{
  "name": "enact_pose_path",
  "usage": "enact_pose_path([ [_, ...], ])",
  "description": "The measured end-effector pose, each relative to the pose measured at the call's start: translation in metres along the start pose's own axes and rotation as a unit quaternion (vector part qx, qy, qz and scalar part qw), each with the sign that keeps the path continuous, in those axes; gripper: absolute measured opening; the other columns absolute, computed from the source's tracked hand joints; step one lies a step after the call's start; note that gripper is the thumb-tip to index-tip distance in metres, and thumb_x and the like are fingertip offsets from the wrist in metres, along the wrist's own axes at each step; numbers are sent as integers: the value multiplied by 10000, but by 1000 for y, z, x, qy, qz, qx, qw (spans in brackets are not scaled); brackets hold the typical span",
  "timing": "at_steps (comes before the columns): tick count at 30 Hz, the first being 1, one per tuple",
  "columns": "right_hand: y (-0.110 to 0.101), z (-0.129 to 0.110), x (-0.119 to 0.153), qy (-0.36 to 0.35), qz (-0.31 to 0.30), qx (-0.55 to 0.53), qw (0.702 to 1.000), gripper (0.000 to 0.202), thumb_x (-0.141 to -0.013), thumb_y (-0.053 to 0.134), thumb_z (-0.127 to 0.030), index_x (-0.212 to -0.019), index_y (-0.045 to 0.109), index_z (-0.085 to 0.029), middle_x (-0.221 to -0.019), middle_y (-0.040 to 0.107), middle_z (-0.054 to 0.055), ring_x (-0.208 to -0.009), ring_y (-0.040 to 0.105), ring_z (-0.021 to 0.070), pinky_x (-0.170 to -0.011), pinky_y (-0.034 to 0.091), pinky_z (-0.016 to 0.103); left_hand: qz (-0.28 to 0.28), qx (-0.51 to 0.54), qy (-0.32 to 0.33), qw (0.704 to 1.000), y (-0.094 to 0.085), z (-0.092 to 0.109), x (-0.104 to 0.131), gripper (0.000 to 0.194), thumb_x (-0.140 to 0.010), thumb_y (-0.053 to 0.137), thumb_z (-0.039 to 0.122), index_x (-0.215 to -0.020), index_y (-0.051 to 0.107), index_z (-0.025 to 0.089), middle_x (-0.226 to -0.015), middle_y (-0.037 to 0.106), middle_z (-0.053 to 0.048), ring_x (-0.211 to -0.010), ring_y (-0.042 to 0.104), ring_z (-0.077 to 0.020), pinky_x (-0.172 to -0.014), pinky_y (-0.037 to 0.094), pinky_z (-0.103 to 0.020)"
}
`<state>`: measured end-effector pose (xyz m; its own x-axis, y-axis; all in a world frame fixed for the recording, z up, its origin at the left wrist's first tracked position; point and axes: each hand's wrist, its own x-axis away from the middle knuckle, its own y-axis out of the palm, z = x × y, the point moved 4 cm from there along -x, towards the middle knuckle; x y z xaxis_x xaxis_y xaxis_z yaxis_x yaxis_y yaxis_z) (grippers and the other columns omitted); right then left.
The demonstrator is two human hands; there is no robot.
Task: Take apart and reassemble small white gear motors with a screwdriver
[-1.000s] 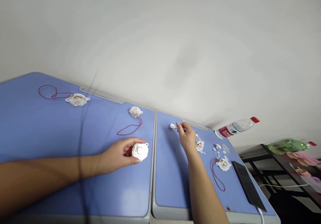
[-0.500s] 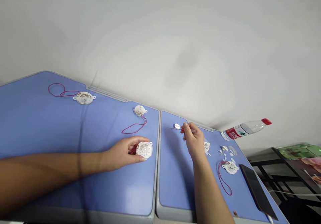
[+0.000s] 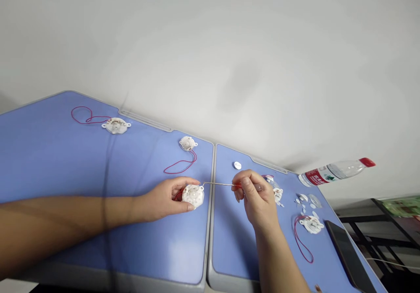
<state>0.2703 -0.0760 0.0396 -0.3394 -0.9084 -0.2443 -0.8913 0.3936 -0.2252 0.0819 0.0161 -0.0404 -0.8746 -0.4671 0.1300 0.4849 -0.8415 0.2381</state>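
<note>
The left hand point(image 3: 161, 200) and, at its three o'clock, the right hand point(image 3: 257, 199) are both grasping: left, the white round unit point(image 3: 193, 196), probably light, stiff, rather fragile, best held by its rim; right, a slim tool point(image 3: 223, 184).

We see plain pale grey wall point(image 3: 203, 52) filling upper half, faint dark smudge near its top edge, soft blurred shadow point(image 3: 239, 82) right of centre; below it we have two blue desktops, left one point(image 3: 147, 249) and right one point(image 3: 231, 245), grey-edged, narrow seam between, slotted grey strip point(image 3: 146, 121) along left one's back edge; bright glare point(image 3: 185, 258) near our front edge, thin dark shadow line point(image 3: 106, 196) crossing left top; far right, we note black-framed table point(image 3: 374, 223), its surface partly in view
</note>
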Motion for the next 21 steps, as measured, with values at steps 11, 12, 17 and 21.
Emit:
enact_pose_path([
  [11, 6, -10, 4, -50, -27, 88, 995, 237, -908, 569, -353, -733, 618, -201, -648, 560, -1, -569, 496, 134, -531, 397, 267, -4, 7, -2, 1000, 1, 2, 1, 559, -662, 763, 194, -1184, 561, 193, -1042, 678, -56, -960, 632, -194, -881, 478, -351],
  [12, 6, -11, 5, -57, -30, 95, 993, 230, -911, 567, -342, -735, 616, -202, -646, 560, -2, -577, 504, 137, -540, 400, 269, -3, 7, -5, 1000, 2, 3, 2, 564, -659, 763, 192, -1185, 560, 193, -1035, 679, -55, -952, 634, -194, -870, 482, -348],
  [17, 8, -17, 7, -87, -41, 126, 987, 225, -920, 553, -313, -725, 588, -205, -644, 565, 1, -595, 527, 147, -555, 402, 272, 0, 15, -23, 1000, 3, 7, 3, 575, -650, 765, 203, -1184, 552, 197, -1032, 682, -55, -943, 638, -203, -801, 499, -327],
  [21, 10, -19, 9, -104, -46, 138, 984, 218, -927, 541, -289, -729, 566, -201, -653, 554, 4, -603, 521, 146, -554, 401, 271, -1, 15, -30, 999, 4, 10, 3, 588, -642, 766, 204, -1187, 547, 192, -1023, 677, -50, -934, 625, -196, -765, 491, -311],
])
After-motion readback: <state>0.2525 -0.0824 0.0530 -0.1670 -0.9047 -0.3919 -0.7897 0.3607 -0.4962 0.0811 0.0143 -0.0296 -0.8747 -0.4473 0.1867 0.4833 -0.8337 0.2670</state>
